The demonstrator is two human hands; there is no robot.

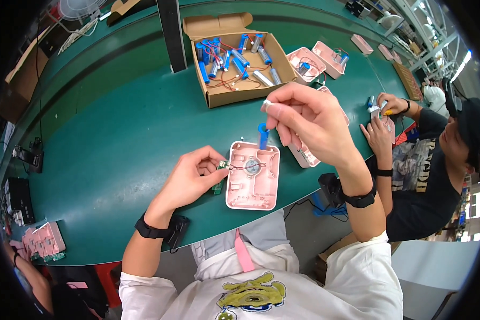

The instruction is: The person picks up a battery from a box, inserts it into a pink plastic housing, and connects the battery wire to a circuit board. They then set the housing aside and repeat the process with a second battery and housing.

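In front of me a pink plastic housing (266,200) lies open side up on the green table. Inside it sits a round speaker (252,166), with thin wires running to the left. My left hand (189,178), beside the housing's left edge, pinches a small green circuit board (218,185) where those wires end. Raised above the housing's far side, my right hand (314,122) pinches a small white connector (267,105) between thumb and fingertips. Below its curled fingers a blue cylindrical battery (263,137) hangs upright at the housing's far edge; its wire is mostly hidden.
A cardboard box (250,96) of blue and grey wired batteries stands beyond my hands. More pink housings (304,64) are at the back right, some partly behind my right hand. A co-worker (426,165) handles parts at right. Pink parts (44,240) lie far left, near another person's arm.
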